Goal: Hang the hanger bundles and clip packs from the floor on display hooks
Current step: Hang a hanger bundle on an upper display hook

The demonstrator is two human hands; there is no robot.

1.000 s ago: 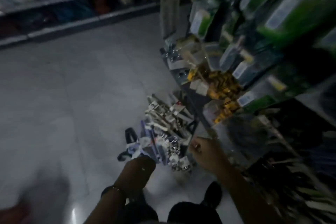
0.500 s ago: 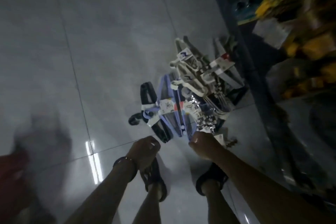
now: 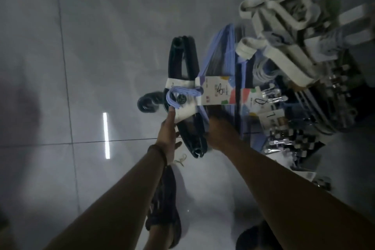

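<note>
A bundle of black hangers point(image 3: 182, 63) with a white paper band lies on the grey tiled floor point(image 3: 91, 46), at the left edge of a pile. My left hand point(image 3: 168, 134) reaches it with straight fingers, and the fingertips touch the band beside a lilac hook. My right hand point(image 3: 220, 134) is blurred against the lower arm of the black bundle; its fingers are hidden. Behind that bundle lie a lilac hanger bundle point(image 3: 223, 50), white hanger bundles point(image 3: 284, 26) and packs of clear clips point(image 3: 273, 95).
Dark hangers with metal clips point(image 3: 334, 91) fill the right side of the pile. My two sandalled feet point(image 3: 162, 213) stand just below the bundles. A ceiling light reflects off the floor point(image 3: 106, 134) at the left. The scene is dim.
The view has tipped down from the shelves and closed in on the pile. Both hands, fists before, have reached forward; the left has opened onto the black bundle's band.
</note>
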